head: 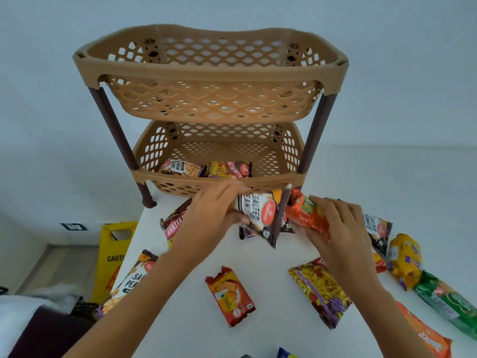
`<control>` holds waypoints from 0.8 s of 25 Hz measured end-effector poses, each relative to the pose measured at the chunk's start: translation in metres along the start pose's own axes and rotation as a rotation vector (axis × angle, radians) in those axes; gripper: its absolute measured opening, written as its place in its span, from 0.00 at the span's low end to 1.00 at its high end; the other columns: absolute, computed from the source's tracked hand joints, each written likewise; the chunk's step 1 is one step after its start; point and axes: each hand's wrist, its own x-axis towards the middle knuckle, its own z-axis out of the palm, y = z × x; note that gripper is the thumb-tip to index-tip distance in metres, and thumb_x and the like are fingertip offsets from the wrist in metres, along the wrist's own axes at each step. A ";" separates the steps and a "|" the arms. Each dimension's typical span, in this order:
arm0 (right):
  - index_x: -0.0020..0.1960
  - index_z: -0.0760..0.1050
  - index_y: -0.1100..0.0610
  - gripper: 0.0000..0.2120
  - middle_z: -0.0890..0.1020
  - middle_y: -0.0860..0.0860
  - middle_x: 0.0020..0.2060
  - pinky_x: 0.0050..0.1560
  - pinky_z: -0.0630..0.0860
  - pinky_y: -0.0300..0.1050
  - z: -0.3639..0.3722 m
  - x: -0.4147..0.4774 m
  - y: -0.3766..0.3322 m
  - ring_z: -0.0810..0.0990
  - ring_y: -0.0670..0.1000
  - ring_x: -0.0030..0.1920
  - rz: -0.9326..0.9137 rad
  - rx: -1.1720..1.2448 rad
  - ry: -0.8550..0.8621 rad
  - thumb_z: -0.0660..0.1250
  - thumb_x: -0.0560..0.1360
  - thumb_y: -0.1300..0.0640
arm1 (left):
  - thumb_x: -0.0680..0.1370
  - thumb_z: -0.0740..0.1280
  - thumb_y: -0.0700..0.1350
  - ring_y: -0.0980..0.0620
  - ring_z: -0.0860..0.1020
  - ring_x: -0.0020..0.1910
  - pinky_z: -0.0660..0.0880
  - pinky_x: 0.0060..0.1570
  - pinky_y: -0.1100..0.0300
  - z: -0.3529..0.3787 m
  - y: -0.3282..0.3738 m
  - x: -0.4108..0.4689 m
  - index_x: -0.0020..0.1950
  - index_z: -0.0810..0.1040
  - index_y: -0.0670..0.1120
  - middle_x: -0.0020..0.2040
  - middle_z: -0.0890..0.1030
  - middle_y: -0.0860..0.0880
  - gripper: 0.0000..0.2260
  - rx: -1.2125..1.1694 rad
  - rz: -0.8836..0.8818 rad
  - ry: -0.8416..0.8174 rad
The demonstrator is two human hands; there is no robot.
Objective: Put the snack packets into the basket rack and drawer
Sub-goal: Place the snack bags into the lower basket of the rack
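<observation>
A tan two-tier basket rack [210, 73] stands at the back of the white table. Its lower basket [222, 183] holds a salted peanuts packet [182, 168] and a yellow-maroon snack packet [229, 168]. My left hand [209, 215] grips a dark salted peanuts packet [260, 218] just in front of the lower basket. My right hand [338, 228] holds an orange packet [304, 215] beside it. The two held packets touch or overlap.
Loose packets lie around on the table [271, 332]: a red-orange one [229, 295], a yellow mixture packet [320, 293], a peanuts packet [129, 282] at the left edge, green [449, 303] and yellow [405, 259] ones at right. A yellow caution sign [113, 257] stands on the floor left.
</observation>
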 end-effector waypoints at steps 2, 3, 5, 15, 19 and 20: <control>0.63 0.71 0.56 0.26 0.79 0.55 0.54 0.50 0.74 0.54 -0.001 0.009 -0.008 0.71 0.55 0.55 0.067 0.030 0.038 0.70 0.70 0.46 | 0.74 0.66 0.50 0.47 0.75 0.55 0.72 0.51 0.52 -0.008 -0.001 0.031 0.58 0.74 0.43 0.56 0.77 0.46 0.16 0.029 -0.058 0.074; 0.63 0.71 0.56 0.26 0.80 0.54 0.54 0.49 0.74 0.53 0.000 0.014 -0.012 0.72 0.55 0.54 0.095 0.039 0.052 0.71 0.69 0.46 | 0.75 0.66 0.51 0.46 0.75 0.52 0.72 0.48 0.52 -0.008 -0.002 0.048 0.58 0.74 0.41 0.55 0.77 0.44 0.17 0.041 -0.099 0.101; 0.62 0.72 0.56 0.27 0.80 0.54 0.53 0.48 0.74 0.53 0.003 0.022 -0.019 0.74 0.56 0.53 0.142 0.044 0.073 0.71 0.68 0.45 | 0.75 0.66 0.53 0.43 0.74 0.53 0.71 0.48 0.49 0.001 -0.003 0.083 0.60 0.72 0.40 0.55 0.76 0.42 0.21 0.033 -0.247 0.086; 0.63 0.71 0.55 0.29 0.80 0.53 0.52 0.46 0.68 0.43 0.020 0.035 -0.025 0.76 0.56 0.53 0.222 0.044 0.089 0.72 0.67 0.45 | 0.76 0.64 0.52 0.41 0.73 0.63 0.72 0.56 0.49 0.084 0.000 0.185 0.71 0.57 0.38 0.66 0.72 0.40 0.30 -0.103 -0.819 -0.194; 0.63 0.71 0.55 0.29 0.80 0.53 0.53 0.45 0.66 0.42 0.022 0.034 -0.019 0.76 0.56 0.53 0.238 0.049 0.077 0.73 0.66 0.44 | 0.79 0.59 0.46 0.39 0.53 0.75 0.56 0.72 0.45 0.092 -0.009 0.190 0.76 0.48 0.45 0.77 0.50 0.42 0.30 0.008 -0.579 -0.469; 0.63 0.71 0.55 0.29 0.80 0.53 0.53 0.45 0.67 0.42 0.023 0.034 -0.018 0.76 0.56 0.53 0.242 0.054 0.072 0.73 0.66 0.44 | 0.80 0.58 0.48 0.41 0.46 0.76 0.50 0.73 0.44 0.092 -0.013 0.187 0.77 0.46 0.48 0.78 0.43 0.45 0.30 0.064 -0.486 -0.594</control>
